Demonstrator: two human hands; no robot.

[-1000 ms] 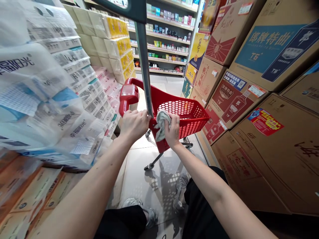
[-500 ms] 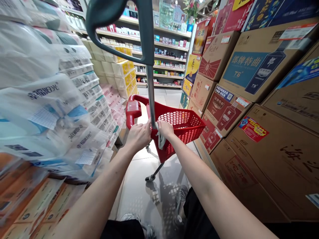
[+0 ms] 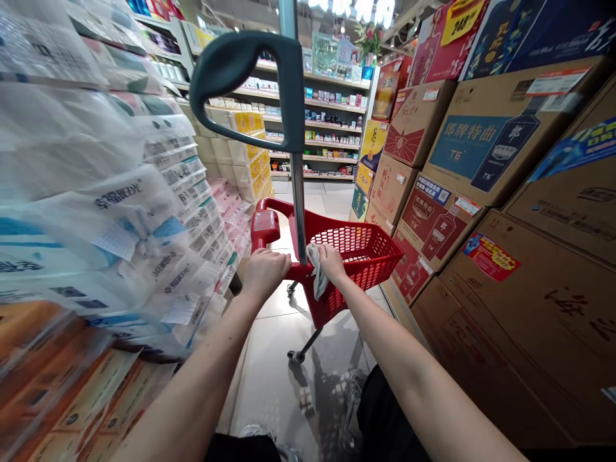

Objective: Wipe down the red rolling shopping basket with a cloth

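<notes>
A red shopping cart (image 3: 380, 253) with a mesh basket stands in front of me at a slant. My left hand (image 3: 264, 273) is closed around its red push bar, left of a metal pole (image 3: 298, 205). Just right of that pole, my right hand (image 3: 332, 262) is closed on a grey-white cloth (image 3: 318, 276), at the cart's near edge. The cloth hangs down over the red plastic. A dark green looped handle (image 3: 289, 96) sits on the pole above both hands. How the pole is fixed at its foot is partly hidden.
Wrapped paper packs (image 3: 144, 205) are stacked high on the left, with orange packs (image 3: 48, 378) below. Cardboard cartons (image 3: 471, 147) wall the right side. A tiled floor (image 3: 332, 204) runs between them to stocked shelves (image 3: 332, 128). The cart's wheel (image 3: 296, 357) rests near my feet.
The pole, handle and cart appear slightly lower and farther right in view. My right hand and the cloth have shifted right, away from the pole, while my left hand still grips the bar.
</notes>
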